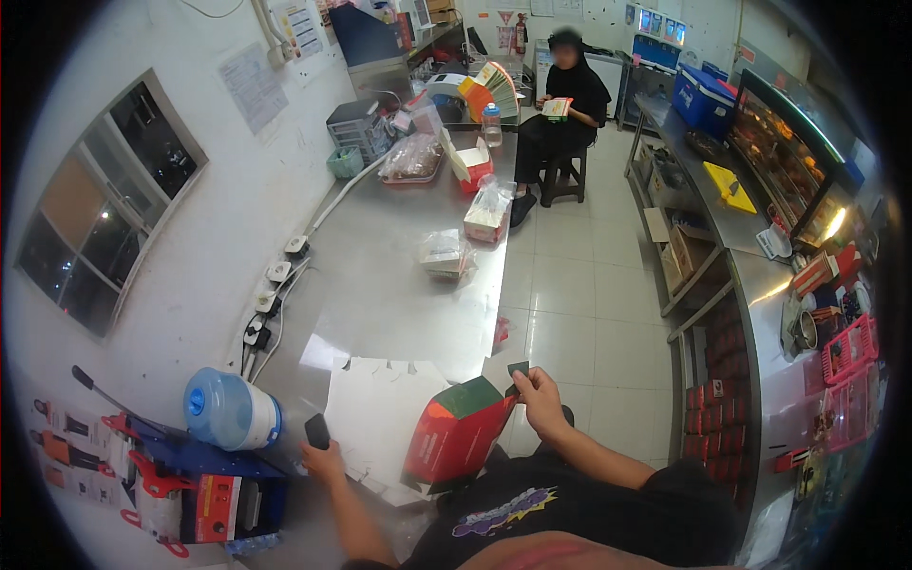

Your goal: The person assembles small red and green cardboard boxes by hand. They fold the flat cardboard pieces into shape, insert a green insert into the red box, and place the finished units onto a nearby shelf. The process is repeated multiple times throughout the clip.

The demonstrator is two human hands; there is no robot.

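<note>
The person's left hand (pixel 324 462) is holding a small dark block (pixel 317 431) upright beside a white cardboard sheet (pixel 372 418), its grip closing around the block's lower end. The right hand (pixel 540 401) is pinching a dark green piece (pixel 518 369) between thumb and fingers; whether that piece is joining onto the carton beside it, one cannot tell. The red and green carton (pixel 458 429) is standing tilted between the two hands, near the person's body, and is overlapping the sheet's right part. The sheet is lying on the near end of the metal desk (pixel 366 299). Farther along, two plastic-wrapped boxes (pixel 444 255) are resting near the desk's right edge. A blue-topped water jug (pixel 233 408) is standing left of the sheet, and beyond the desk another person (pixel 570 85) is sitting on a dark stool (pixel 564 176).
</note>
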